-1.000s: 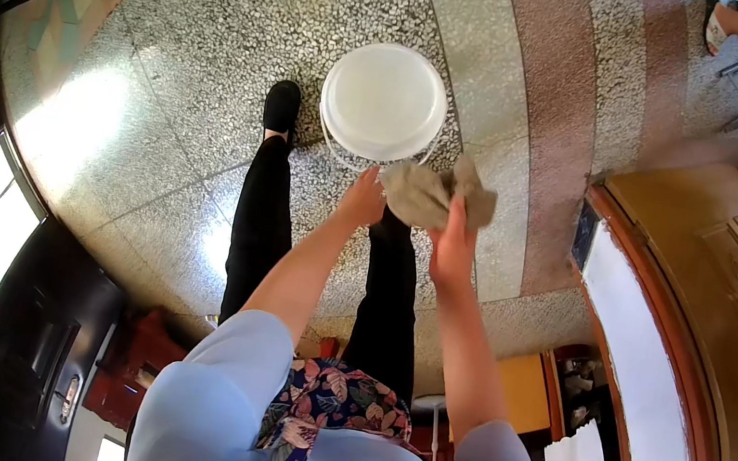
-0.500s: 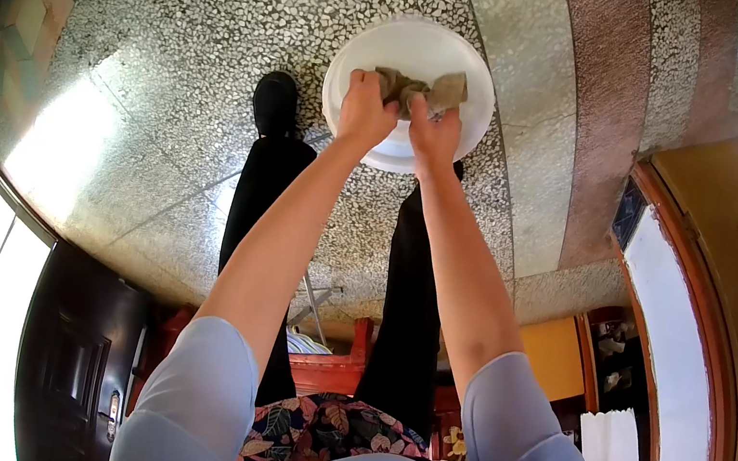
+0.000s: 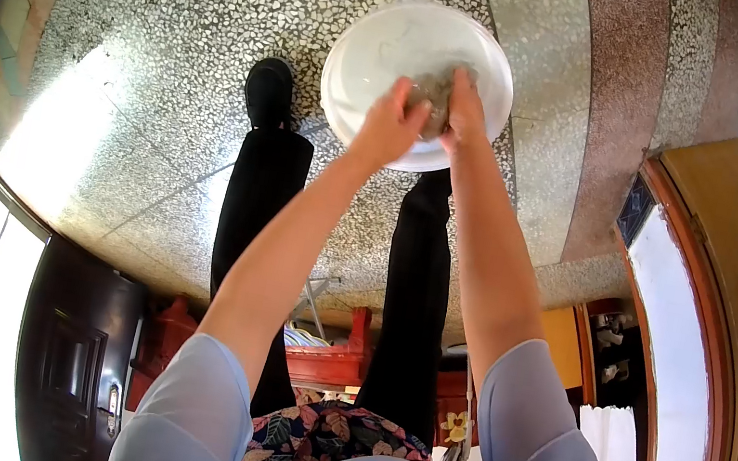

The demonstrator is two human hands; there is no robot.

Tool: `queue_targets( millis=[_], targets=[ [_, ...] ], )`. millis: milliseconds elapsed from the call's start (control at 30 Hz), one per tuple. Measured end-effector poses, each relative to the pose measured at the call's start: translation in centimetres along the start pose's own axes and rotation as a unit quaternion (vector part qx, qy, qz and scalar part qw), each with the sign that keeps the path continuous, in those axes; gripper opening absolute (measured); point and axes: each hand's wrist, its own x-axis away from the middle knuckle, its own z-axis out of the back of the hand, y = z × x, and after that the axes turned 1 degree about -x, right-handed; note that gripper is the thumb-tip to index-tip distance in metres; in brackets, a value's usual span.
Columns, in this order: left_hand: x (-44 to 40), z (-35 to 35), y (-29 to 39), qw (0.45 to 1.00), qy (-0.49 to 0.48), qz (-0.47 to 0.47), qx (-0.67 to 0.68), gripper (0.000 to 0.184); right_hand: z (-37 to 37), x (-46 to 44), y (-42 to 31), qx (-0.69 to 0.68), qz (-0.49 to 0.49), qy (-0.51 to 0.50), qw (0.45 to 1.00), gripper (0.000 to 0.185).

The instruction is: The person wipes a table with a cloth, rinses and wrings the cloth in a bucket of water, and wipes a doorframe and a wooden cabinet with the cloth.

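Between my two hands, inside a round white bucket of water on the speckled floor, is a wet grey-brown cloth. My left hand is at the cloth's left side with its fingers curled against it. On the right side of the cloth, my right hand grips it, fingers bent around its edge. The cloth is bunched up and partly hidden by the hands and by blur.
My black shoe is left of the bucket. A dark door stands at the lower left, a brown wooden door at the right. Red wooden furniture is behind my legs.
Both hands have gone from above the floor down into the bucket with the cloth, which is now lower and more bunched. The bucket looks larger and nearer in view.
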Motion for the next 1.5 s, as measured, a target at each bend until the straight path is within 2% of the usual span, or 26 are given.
queue_targets(
  millis=[67,167,200,267,333,367,433,467,567,600,700,733,800,867,900,933,1000,1100,1133,1233,1267,1367,1400,1500],
  targets=[
    [1.8,-1.6,1.4,0.997,0.043,-0.067,-0.005,0.02,-1.1,1.7,-1.2,-0.001,0.009,-0.029,1.0,0.04],
    [2.1,-3.1,3.2,0.983,0.115,-0.135,-0.056,0.019,0.6,0.2,0.9,-0.194,-0.052,-0.19,0.961,0.04],
    [1.5,-3.3,2.9,0.977,0.142,-0.138,-0.078,0.022,0.3,0.4,1.4,-0.216,-0.07,-0.123,0.966,0.038],
    [0.0,-3.0,2.3,0.969,0.17,-0.117,-0.135,0.025,-0.1,1.2,2.4,0.015,0.092,-0.097,0.991,0.037],
    [-2.0,-2.2,1.6,0.965,0.174,-0.068,-0.184,0.027,-1.8,4.9,-0.2,0.041,0.006,-0.002,0.999,0.036],
    [-2.9,-1.6,1.1,0.959,0.173,-0.085,-0.207,0.027,-2.7,6.9,-1.5,0.047,-0.038,0.043,0.997,0.036],
    [-4.2,-0.6,0.0,0.945,0.171,-0.118,-0.253,0.027,-2.5,7.0,-0.8,0.003,-0.014,0.063,0.998,0.035],
    [-4.3,-0.1,0.5,0.941,0.167,-0.084,-0.282,0.027,-2.2,6.3,-0.1,0.017,0.052,0.065,0.996,0.035],
    [-5.2,-0.1,-1.1,0.934,0.222,0.001,-0.279,0.027,-1.6,4.4,0.9,0.002,0.097,0.068,0.993,0.038],
    [-4.9,-0.2,-1.5,0.926,0.204,-0.031,-0.316,0.025,-1.6,4.9,0.1,0.041,0.067,0.05,0.996,0.041],
    [-3.9,-0.2,-2.3,0.889,0.128,-0.17,-0.405,0.025,-2.1,3.0,0.9,0.096,0.132,0.076,0.984,0.037],
    [-4.5,0.0,-2.3,0.916,0.046,-0.055,-0.394,0.026,-1.7,2.8,0.9,0.138,0.09,0.103,0.981,0.036],
    [-6.5,1.1,-0.7,0.914,-0.115,0.176,-0.348,0.03,-3.4,4.2,-1.5,0.22,0.005,0.15,0.964,0.032],
    [-5.8,-0.2,-0.8,0.974,0.005,0.183,-0.133,0.033,-2.3,2.2,-0.3,0.142,0.016,0.132,0.981,0.027],
    [-5.1,-0.7,-0.4,0.981,0.064,0.182,-0.022,0.035,-2.3,2.0,-0.3,0.102,0.021,0.123,0.987,0.024],
    [-3.7,-0.9,-0.2,0.992,0.044,0.044,-0.113,0.032,-2.0,2.0,-0.4,0.047,0.004,0.09,0.995,0.023],
    [-0.6,-1.9,0.6,0.996,0.073,-0.059,-0.003,0.026,-2.4,3.2,-1.2,-0.063,-0.034,0.023,0.997,0.023],
    [3.6,-2.9,3.4,0.989,0.058,-0.127,0.046,0.023,0.6,0.2,0.7,-0.244,-0.106,-0.175,0.948,0.031],
    [3.6,-3.2,3.3,0.986,0.082,-0.147,-0.002,0.022,1.5,0.2,1.2,-0.221,-0.13,-0.204,0.945,0.039],
    [2.8,-3.8,2.7,0.962,0.155,-0.193,-0.115,0.021,1.3,1.0,1.9,-0.131,0.008,-0.153,0.979,0.038],
    [1.9,-3.8,2.6,0.954,0.179,-0.202,-0.134,0.021,1.3,2.0,1.5,-0.264,-0.051,-0.182,0.946,0.039],
    [-0.3,-3.0,2.6,0.933,0.221,-0.215,-0.186,0.02,0.1,3.2,2.0,-0.146,0.094,-0.112,0.978,0.041],
    [-1.2,-2.5,2.2,0.931,0.222,-0.211,-0.198,0.02,-1.0,4.9,0.6,-0.101,0.068,-0.074,0.99,0.035],
    [-3.3,-0.5,1.0,0.927,0.225,-0.209,-0.217,0.019,-1.3,5.0,1.0,-0.032,0.152,-0.041,0.987,0.03]
  ],
)
